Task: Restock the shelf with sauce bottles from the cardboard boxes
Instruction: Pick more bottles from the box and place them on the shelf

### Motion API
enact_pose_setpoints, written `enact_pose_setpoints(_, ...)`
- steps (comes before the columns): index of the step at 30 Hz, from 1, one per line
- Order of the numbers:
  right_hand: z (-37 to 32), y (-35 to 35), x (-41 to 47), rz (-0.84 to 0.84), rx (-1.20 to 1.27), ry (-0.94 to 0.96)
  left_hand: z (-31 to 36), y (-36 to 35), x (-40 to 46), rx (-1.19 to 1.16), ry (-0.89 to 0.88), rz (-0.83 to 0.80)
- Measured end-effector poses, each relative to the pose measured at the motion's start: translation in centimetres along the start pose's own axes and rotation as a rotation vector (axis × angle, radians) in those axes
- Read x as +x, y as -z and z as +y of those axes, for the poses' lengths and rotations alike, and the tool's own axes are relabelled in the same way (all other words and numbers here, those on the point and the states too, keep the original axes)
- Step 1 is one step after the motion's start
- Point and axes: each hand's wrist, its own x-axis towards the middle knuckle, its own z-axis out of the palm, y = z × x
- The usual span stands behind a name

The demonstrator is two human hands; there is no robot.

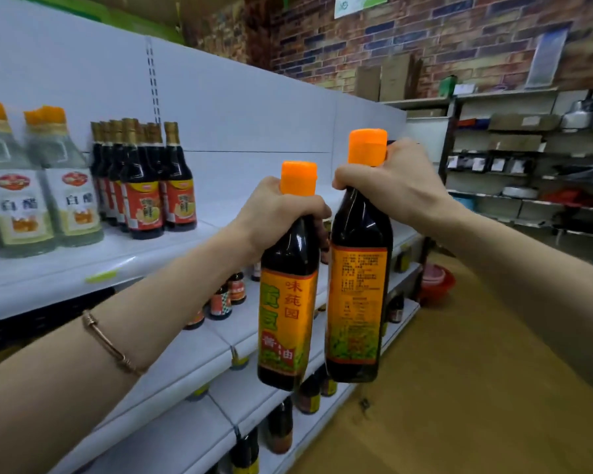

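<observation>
l hand (281,206) grips bottle (286,302), label "味莼园"; r hand (391,179) grips 2nd bottle (356,292).

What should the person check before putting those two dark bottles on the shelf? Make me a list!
1. Left hand grips its bottle by the neck: ok.
2. Right hand grips its bottle by the neck: ok.
3. Orange caps on both bottles: ok, though how tight they are cannot be told.
4. Bare room on the shelf right of the red-label bottles: ok.
5. The two held bottles apart from each other: cannot tell, they hang very close together.
6. Labels facing front: not ok, the right bottle shows its small-print side.
</observation>
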Motion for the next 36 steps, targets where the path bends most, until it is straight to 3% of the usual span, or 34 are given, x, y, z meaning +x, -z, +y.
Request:
enact_pose_setpoints(10,10.2,-0.3,12.9,0.060,0.027,0.054,-4.0,-0.5,16.6,0.049,-0.069,0.070)
enact_pose_setpoints(21,18.9,-6.6,26.0,-0.052,0.171,0.175,-8.9,2.4,27.2,0.116,0.035,0.324)
enact_pose_setpoints(29,20.2,-10.9,34.4,-0.139,0.302,0.306,-9.0,5.2,32.0,0.197,-0.022,0.588)
enact_pose_setpoints(36,19.8,-16.8,38.6,-0.225,0.420,0.354,-10.1,10.1,33.7,0.317,0.033,0.715)
